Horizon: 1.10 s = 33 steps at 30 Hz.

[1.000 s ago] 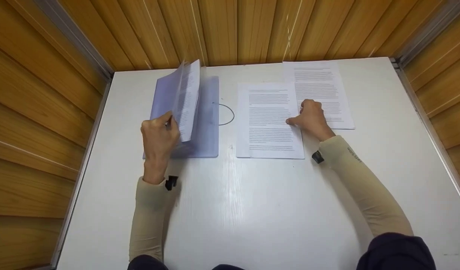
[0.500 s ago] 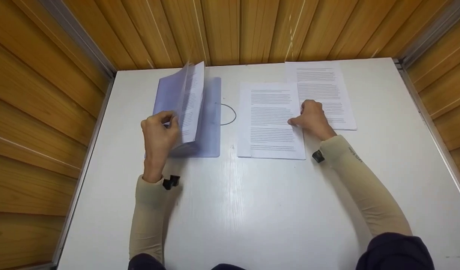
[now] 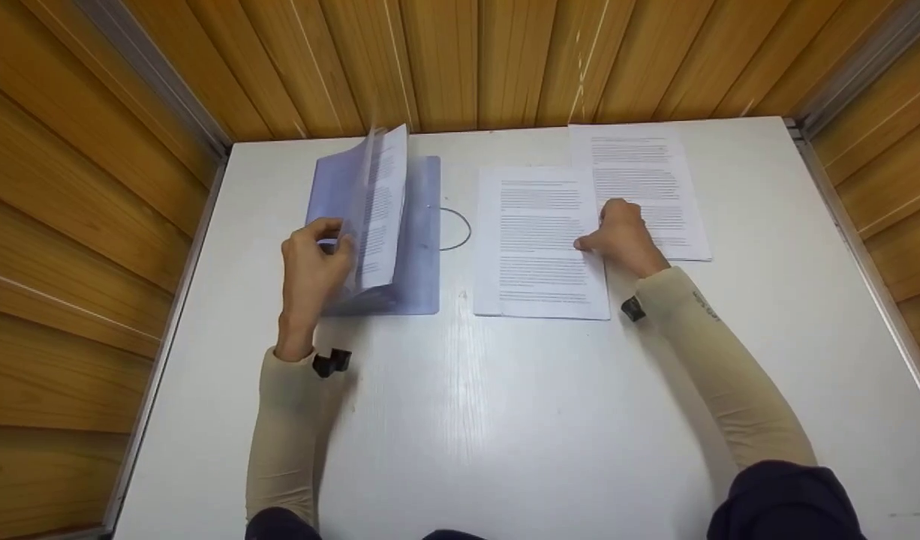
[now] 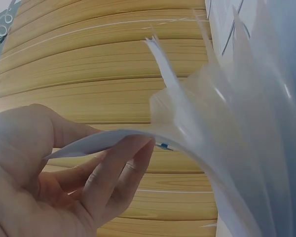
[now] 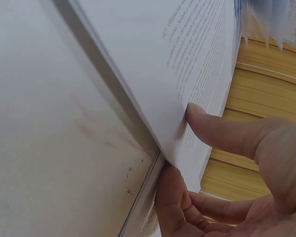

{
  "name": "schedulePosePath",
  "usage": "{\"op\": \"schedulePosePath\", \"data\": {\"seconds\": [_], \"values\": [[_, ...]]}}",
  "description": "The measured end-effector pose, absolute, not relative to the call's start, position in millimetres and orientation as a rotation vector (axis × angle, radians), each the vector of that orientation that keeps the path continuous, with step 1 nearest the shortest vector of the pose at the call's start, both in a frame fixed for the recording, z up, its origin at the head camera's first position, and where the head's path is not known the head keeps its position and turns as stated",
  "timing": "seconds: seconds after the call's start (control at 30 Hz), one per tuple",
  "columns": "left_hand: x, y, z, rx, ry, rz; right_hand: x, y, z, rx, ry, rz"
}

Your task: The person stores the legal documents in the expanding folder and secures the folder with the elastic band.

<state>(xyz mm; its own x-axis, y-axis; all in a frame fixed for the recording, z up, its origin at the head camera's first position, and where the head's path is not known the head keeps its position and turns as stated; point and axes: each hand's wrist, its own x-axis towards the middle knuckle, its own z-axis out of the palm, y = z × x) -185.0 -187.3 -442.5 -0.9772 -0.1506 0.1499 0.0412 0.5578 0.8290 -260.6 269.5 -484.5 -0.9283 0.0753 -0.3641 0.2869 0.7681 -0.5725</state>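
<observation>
A translucent bluish-purple plastic folder (image 3: 424, 277) lies opened at the left of the table, its clear sleeves and a printed sheet (image 3: 385, 206) standing partly upright. My left hand (image 3: 314, 262) pinches a folder sleeve near its lower left; in the left wrist view, the sleeve (image 4: 96, 140) bends between thumb and fingers, with more clear sleeves (image 4: 237, 94) fanned to the right. To the right of the folder is a stack of printed paper (image 3: 542, 247). My right hand (image 3: 626, 236) pinches its right edge, thumb on top and fingers beneath, as the right wrist view shows.
A second printed stack (image 3: 632, 161) lies farther back, partly behind my right hand. A thin dark elastic loop (image 3: 470, 229) sticks out from the folder's right edge. Wood-panelled walls (image 3: 437, 60) enclose the white table (image 3: 460, 420) at the back and both sides.
The raised sleeves and sheet have swung slightly to the right. My left hand's fingers have loosened apart a little and its forearm has shifted left. The right hand keeps its place.
</observation>
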Motion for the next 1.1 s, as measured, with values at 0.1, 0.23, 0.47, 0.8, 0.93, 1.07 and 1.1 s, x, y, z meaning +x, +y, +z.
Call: {"op": "schedulePosePath", "data": {"seconds": [0.1, 0.23, 0.47, 0.8, 0.93, 1.07, 1.1], "values": [[-187, -187, -444, 0.096, -2.590, -1.401, -261, 270, -485, 0.278, 2.637, -0.951], [-188, -187, -447, 0.097, -2.585, -1.435, -260, 269, -485, 0.274, 2.653, -0.940], [-189, -187, -450, 0.093, -2.577, -1.465, -257, 266, -485, 0.251, 2.691, -0.921], [-188, -190, -446, 0.083, -2.598, -1.436, -257, 270, -490, 0.214, 2.724, -0.926], [-189, -191, -446, 0.065, -2.600, -1.426, -259, 276, -490, 0.228, 2.679, -0.950], [-189, -193, -445, 0.064, -2.594, -1.444, -262, 284, -490, 0.270, 2.605, -0.984], [-189, -194, -445, 0.065, -2.590, -1.449, -262, 286, -489, 0.282, 2.580, -0.999]]}}
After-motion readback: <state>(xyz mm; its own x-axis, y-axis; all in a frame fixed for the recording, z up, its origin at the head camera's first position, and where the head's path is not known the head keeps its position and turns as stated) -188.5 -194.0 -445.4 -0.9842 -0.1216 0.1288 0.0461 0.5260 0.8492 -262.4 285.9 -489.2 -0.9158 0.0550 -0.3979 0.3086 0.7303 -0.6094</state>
